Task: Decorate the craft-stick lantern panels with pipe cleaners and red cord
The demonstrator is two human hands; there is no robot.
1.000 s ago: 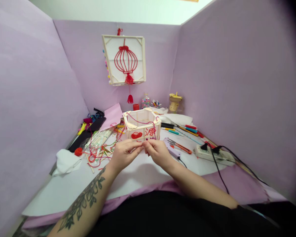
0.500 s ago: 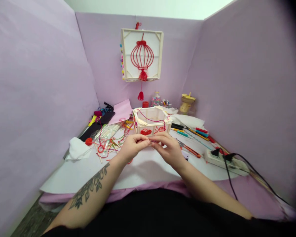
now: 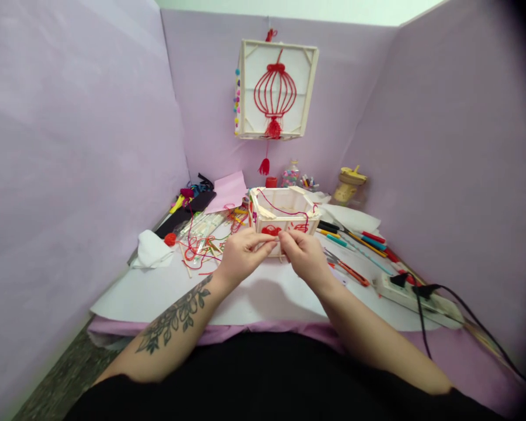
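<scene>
A small square frame of pale wooden sticks [image 3: 284,204] stands on the white sheet [image 3: 166,289], with red yarn shapes on its front panel and a red yarn strand [image 3: 284,210] draped across its open top. My left hand [image 3: 243,254] and my right hand [image 3: 304,254] meet just in front of it, fingertips pinched together on the red yarn. Both hands hide the lower part of the front panel.
A finished lantern panel [image 3: 275,88] hangs on the back wall. Loose red yarn and sticks [image 3: 199,245] lie left, beside a white cloth [image 3: 151,254]. Pens [image 3: 363,238], scissors [image 3: 348,269] and a power strip [image 3: 414,292] with black cables lie right. Purple walls close three sides.
The view has swung left, so everything sits further right in the picture. My hands have moved closer to the frame, still pinched together on the yarn.
</scene>
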